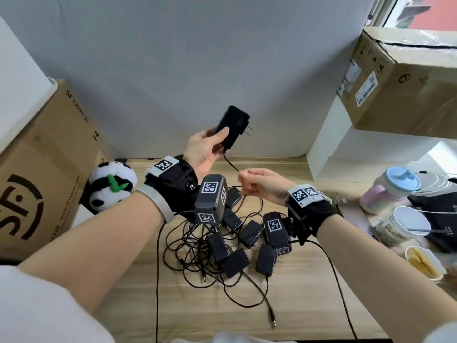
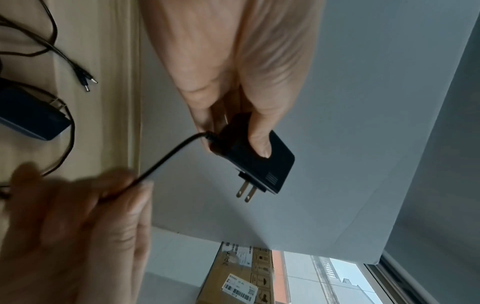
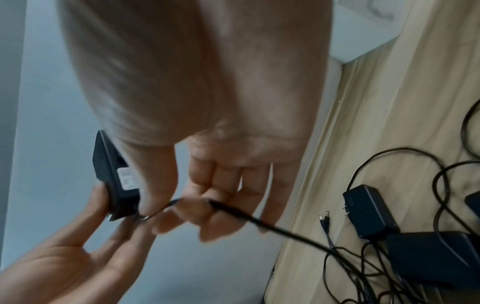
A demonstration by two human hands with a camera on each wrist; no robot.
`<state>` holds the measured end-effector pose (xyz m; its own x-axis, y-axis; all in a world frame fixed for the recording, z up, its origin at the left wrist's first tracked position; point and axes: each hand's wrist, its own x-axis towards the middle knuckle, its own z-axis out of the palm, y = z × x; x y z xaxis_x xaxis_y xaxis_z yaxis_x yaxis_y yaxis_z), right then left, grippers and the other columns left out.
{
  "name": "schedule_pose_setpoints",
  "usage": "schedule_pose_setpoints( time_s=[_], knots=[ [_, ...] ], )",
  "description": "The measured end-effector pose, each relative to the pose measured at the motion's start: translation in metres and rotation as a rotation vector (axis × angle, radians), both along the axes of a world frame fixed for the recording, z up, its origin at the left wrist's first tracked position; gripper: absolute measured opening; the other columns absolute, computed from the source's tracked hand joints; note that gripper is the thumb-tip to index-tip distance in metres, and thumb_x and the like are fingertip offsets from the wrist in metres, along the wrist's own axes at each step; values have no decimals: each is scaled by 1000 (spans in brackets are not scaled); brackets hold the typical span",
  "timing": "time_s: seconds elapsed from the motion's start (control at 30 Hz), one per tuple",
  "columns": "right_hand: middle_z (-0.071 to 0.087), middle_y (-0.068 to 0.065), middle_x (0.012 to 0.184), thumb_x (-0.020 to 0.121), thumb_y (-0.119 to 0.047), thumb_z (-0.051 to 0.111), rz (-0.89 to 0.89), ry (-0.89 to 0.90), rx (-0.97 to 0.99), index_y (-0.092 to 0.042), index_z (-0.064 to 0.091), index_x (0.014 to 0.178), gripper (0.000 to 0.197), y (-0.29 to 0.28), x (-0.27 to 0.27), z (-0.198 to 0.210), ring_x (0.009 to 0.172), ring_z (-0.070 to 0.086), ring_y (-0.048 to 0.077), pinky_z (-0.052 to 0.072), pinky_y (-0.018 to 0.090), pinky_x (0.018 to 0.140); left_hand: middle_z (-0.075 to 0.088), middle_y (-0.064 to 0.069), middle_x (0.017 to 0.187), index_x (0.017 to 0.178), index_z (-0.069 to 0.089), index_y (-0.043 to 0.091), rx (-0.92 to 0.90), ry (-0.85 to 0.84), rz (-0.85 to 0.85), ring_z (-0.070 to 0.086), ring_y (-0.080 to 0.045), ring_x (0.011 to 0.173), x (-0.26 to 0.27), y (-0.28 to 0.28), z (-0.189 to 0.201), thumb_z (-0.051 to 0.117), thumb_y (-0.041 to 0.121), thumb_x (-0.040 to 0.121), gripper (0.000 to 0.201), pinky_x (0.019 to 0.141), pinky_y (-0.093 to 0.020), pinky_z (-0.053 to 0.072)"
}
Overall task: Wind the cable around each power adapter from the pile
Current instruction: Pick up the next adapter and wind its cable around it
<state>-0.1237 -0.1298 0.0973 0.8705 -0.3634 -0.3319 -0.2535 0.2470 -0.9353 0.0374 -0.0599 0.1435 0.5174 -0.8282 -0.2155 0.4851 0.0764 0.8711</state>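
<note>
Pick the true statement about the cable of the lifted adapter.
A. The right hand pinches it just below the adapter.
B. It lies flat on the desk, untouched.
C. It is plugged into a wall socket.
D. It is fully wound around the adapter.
A: the right hand pinches the cable that hangs from the adapter, which the left hand holds up.

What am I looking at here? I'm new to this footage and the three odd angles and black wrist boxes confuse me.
No machine: a person works with bare hands. The black boxes with square patterns are cameras strapped to the wrists. One picture comes from a head-worn camera looking down; the other two look along each hand.

The left hand holds up a black power adapter, thumb on its face, plug prongs sticking out sideways. The right hand pinches that adapter's cable a short way below it; nothing is wound yet.

On the wooden table lies a pile of adapters with tangled cables. Around it are a plush panda, cardboard boxes and some cups.
</note>
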Motion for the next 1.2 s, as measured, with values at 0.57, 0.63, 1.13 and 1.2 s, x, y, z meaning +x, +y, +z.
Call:
schedule_pose_setpoints(
  time_s=[0.57,0.63,1.13,1.2],
  knots=[
    [27,-12,38,99,-28,40,-388,-63,-105,-18,39,66,35,-48,0,52,30,20,3,16,15,28,65,-4,87,110,64,8,474,-660,-436,61,-14,74,2,31,-3,72,15,81,30,65,-20,51],
    [26,-11,39,100,-23,36,-295,-90,-179,-15,42,68,34,-42,1,60,31,19,3,15,16,29,65,-6,86,109,64,4,488,-598,-309,62,-17,75,3,28,-12,74,15,79,34,69,-25,53],
    [31,-6,49,96,-27,49,-78,86,-382,-13,58,75,26,-9,-13,30,44,24,9,20,18,43,60,-13,82,90,59,1,306,-14,-66,57,-20,70,3,27,-18,61,15,90,14,52,-24,53],
    [31,-4,51,96,-27,49,-74,96,-428,-13,59,75,27,-8,-12,31,45,23,10,20,19,45,59,-12,83,101,57,0,301,36,-81,55,-20,69,3,28,-19,60,18,90,21,52,-23,53]
  ],
)
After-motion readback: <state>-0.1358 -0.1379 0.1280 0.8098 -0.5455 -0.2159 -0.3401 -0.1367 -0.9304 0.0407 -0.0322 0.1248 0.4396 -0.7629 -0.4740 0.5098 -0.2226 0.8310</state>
